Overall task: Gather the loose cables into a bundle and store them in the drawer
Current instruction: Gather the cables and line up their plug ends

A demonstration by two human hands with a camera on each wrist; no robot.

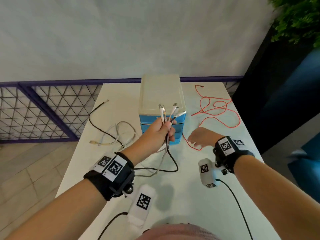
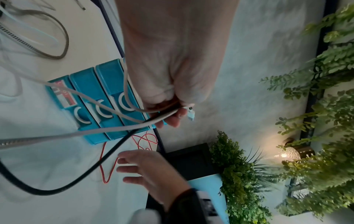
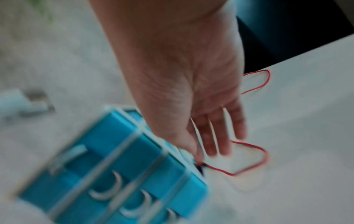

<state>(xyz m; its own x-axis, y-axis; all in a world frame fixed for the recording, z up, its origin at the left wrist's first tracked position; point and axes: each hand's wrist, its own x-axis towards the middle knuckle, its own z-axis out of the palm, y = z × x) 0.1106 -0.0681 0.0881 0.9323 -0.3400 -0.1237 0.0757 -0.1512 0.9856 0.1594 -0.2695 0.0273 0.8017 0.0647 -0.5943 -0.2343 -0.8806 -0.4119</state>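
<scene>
Cable ends (image 1: 167, 112) stand gathered in my left hand (image 1: 160, 131), fingers curled round them, raised in front of the drawer unit (image 1: 161, 99) at the table's (image 1: 190, 196) far edge; their tails trail on the tabletop. The red cable (image 1: 217, 110) lies loose at the right edge. My right hand (image 1: 201, 137) hovers over it, fingers spread, gripping nothing. Judged: bundle partly gathered, drawers closed, storing not begun. The left wrist view alone shows the three drawer handles (image 2: 100, 111); the right wrist view is blurred.
</scene>
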